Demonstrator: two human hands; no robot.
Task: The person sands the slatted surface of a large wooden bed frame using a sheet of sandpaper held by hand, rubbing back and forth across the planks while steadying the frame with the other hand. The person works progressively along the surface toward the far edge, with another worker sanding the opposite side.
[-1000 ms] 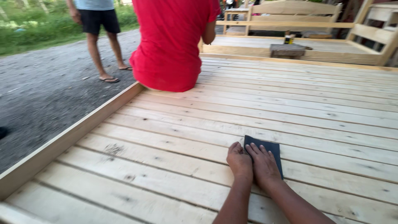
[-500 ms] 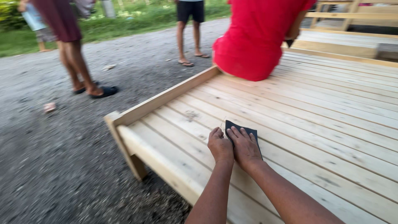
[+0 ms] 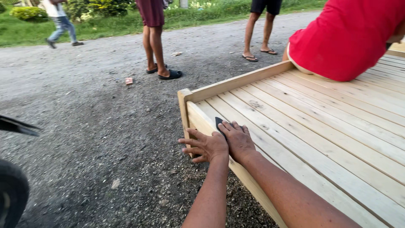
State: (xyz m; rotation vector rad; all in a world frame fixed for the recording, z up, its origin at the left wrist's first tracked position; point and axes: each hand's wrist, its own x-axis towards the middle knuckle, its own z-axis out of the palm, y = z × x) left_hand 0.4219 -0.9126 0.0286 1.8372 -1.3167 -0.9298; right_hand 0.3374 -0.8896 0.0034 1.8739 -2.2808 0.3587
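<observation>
A pale slatted wooden platform [image 3: 320, 126] fills the right side of the head view. My right hand [image 3: 239, 139] lies flat on a dark sheet of sandpaper [image 3: 219, 123] pressed onto the slat nearest the left corner; only the sheet's tip shows. My left hand [image 3: 205, 147] rests beside it with its fingers spread over the platform's outer edge board, touching the wood and the right hand.
A person in a red shirt [image 3: 346, 38] sits on the platform's far side. Other people's legs [image 3: 154, 40] stand on the grey gravel ground [image 3: 84, 126]. Sawdust lies under the platform edge. A dark object [image 3: 12, 194] intrudes at the bottom left.
Both hands with the sandpaper have slid left along the slats to the platform's corner. The left hand has moved off onto the edge board. The view has swung left.
</observation>
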